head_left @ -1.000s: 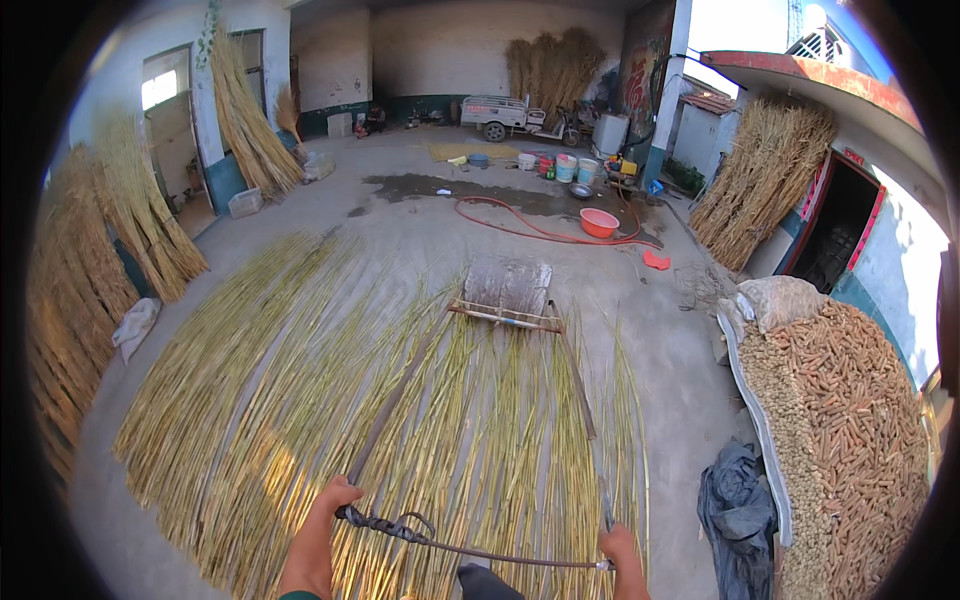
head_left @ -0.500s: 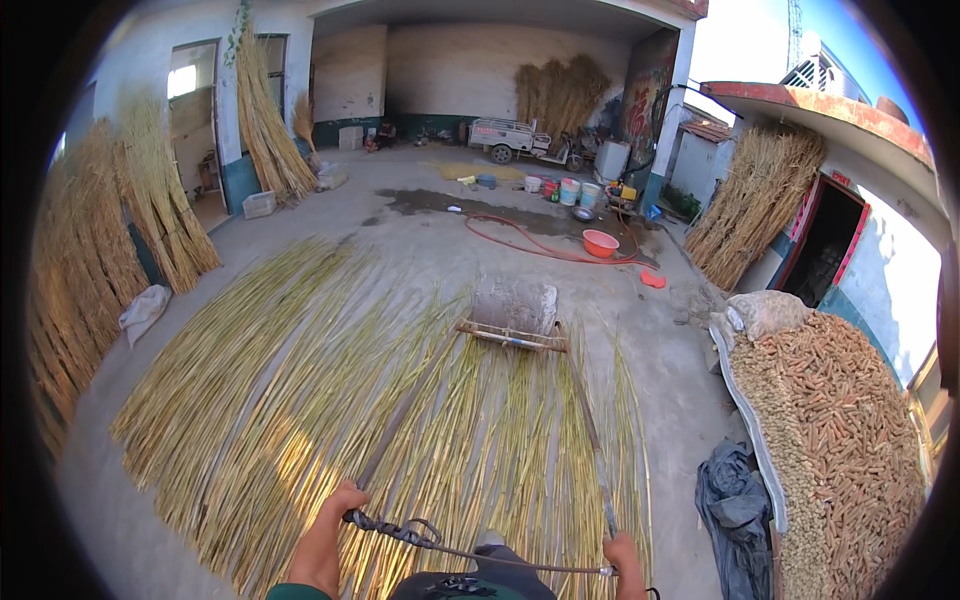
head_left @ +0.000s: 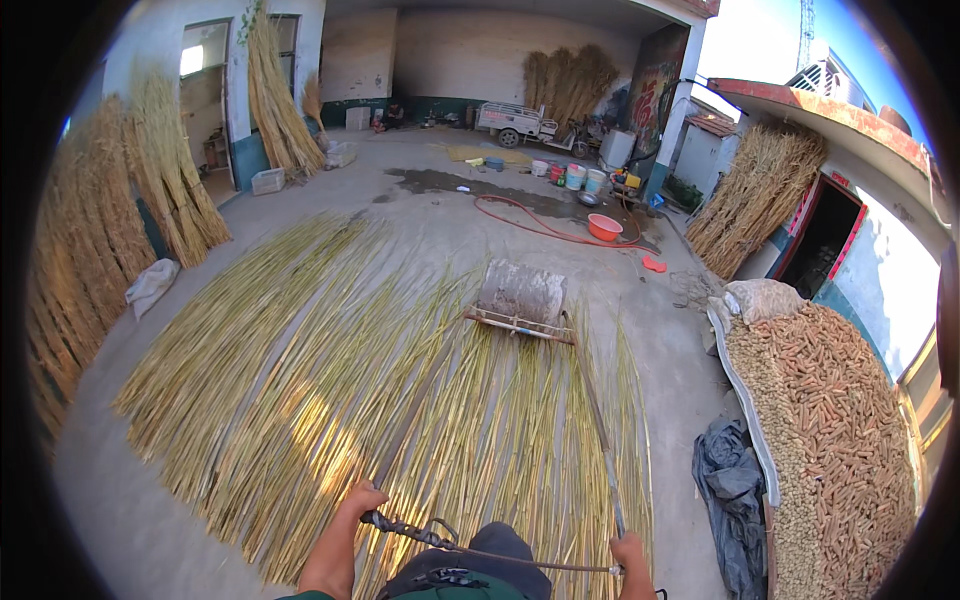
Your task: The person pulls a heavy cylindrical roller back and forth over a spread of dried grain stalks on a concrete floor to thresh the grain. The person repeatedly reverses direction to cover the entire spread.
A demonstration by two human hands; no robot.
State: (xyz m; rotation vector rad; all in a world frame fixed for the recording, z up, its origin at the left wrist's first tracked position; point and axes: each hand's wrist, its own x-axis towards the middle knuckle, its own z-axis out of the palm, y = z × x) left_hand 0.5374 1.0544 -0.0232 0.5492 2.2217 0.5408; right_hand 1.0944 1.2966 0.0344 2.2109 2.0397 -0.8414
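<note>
A heavy stone roller [head_left: 522, 290] rests on a wide layer of long yellow-green stalks [head_left: 300, 390] spread over the concrete. It sits in a frame [head_left: 520, 328] with two long shafts reaching back to me. My left hand [head_left: 366, 497] is closed around the end of the left shaft [head_left: 410, 420], beside a black-wrapped part of the crossbar [head_left: 480, 556]. My right hand [head_left: 628, 549] grips the right shaft [head_left: 600, 430] where the crossbar meets it. Both forearms come up from the lower edge, and my knee shows between them.
Right of the stalks lie dark plastic sheeting [head_left: 730, 490] and a big heap of corncobs [head_left: 850, 410]. Stalk bundles [head_left: 275, 90] lean on the walls. Farther off are a red basin [head_left: 604, 227], a hose [head_left: 530, 229], buckets [head_left: 575, 176] and a cargo tricycle [head_left: 515, 122].
The roller and shafts appear slightly farther right in the picture, and the roller tilts a little. My hands keep their grip. A leg shows farther forward between the shafts.
</note>
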